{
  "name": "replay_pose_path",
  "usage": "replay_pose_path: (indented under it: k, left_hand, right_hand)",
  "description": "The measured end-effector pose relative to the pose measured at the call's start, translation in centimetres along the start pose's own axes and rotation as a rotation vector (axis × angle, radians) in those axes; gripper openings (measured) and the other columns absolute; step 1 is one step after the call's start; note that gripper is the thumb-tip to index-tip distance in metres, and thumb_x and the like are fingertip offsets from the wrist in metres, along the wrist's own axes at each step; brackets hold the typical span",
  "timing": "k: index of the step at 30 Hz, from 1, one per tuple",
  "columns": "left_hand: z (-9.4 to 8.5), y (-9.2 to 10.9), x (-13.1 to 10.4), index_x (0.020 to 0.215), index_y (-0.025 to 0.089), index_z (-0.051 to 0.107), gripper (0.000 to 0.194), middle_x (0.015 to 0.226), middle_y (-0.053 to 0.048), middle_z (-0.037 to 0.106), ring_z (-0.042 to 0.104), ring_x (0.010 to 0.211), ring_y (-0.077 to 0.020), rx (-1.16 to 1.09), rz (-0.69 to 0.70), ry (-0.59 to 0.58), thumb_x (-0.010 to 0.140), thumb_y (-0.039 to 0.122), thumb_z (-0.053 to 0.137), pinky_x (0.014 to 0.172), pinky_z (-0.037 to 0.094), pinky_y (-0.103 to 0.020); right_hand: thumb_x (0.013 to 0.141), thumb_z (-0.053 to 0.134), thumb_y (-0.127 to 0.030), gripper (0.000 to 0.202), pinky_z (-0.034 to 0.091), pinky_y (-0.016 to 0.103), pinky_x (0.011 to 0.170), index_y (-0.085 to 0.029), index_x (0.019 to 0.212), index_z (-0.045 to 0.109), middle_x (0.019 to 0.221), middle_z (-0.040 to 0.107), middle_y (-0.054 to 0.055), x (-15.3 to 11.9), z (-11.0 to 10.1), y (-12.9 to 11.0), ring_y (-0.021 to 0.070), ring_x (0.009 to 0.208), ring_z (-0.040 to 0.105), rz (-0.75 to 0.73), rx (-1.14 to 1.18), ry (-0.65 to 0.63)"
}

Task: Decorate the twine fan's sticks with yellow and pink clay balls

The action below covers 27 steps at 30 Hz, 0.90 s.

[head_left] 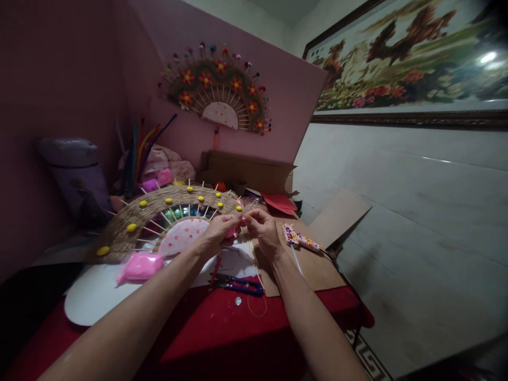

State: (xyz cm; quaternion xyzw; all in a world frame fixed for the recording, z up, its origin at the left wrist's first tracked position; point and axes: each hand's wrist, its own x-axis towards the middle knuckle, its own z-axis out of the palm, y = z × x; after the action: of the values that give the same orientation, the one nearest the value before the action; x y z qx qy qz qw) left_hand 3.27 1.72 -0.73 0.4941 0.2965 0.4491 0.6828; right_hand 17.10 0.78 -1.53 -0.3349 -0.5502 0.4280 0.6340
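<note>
My left hand (222, 230) and my right hand (262, 228) meet over the table, fingertips pinched together around a small bit of pink clay (243, 218). More pink clay (231, 232) shows against my left fingers. Left of my hands lies a fan-shaped twine craft (159, 210) with yellow dots, thin sticks and a dotted white half circle (183, 236). A pink clay packet (141, 266) rests in front of it. Below my hands are blue-handled scissors (238, 284). Thin sticks (254, 259) lie beneath my right hand.
A patterned glue gun (301, 239) lies on brown cardboard (317, 272) to the right. Red paper (280, 203) and a cardboard box (246, 172) stand behind. A purple container (81, 185) is at left. A finished fan (218, 95) hangs on the pink wall.
</note>
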Motion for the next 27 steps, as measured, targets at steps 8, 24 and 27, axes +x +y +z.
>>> replay_pose_path:
  k: [8,24,27]
  left_hand:
    - [0.09,0.03,-0.18,0.057,0.014,0.048,0.043,0.045,0.004,0.043,0.028,0.036,-0.0025,-0.016,0.006,-0.062,0.06,0.046,0.077,0.035,0.013,-0.017]
    - [-0.39,-0.27,0.29,0.056,0.014,0.05,0.044,0.046,0.003,0.046,0.033,0.037,-0.0034,-0.026,0.066,0.009,0.055,0.048,0.079,0.036,0.016,-0.017]
    - [-0.49,-0.61,0.49,0.056,0.014,0.05,0.045,0.046,0.003,0.045,0.03,0.036,-0.0029,0.049,0.104,0.02,0.061,0.052,0.073,0.035,0.014,-0.018]
  right_hand:
    - [0.068,0.073,-0.044,0.029,0.032,0.019,0.046,-0.017,0.07,0.063,0.063,0.056,-0.003,0.23,-0.09,0.35,0.0063,0.051,0.042,-0.008,-0.002,0.031]
    - [0.063,0.077,-0.032,0.022,0.046,0.027,0.065,-0.022,0.082,0.071,0.076,0.066,0.0,0.07,0.21,0.14,0.0134,0.071,0.058,-0.036,-0.07,-0.007]
    - [0.066,0.075,-0.033,0.02,0.046,0.027,0.068,-0.022,0.082,0.071,0.078,0.066,0.0,0.17,0.12,0.24,0.0134,0.072,0.059,-0.059,-0.104,-0.008]
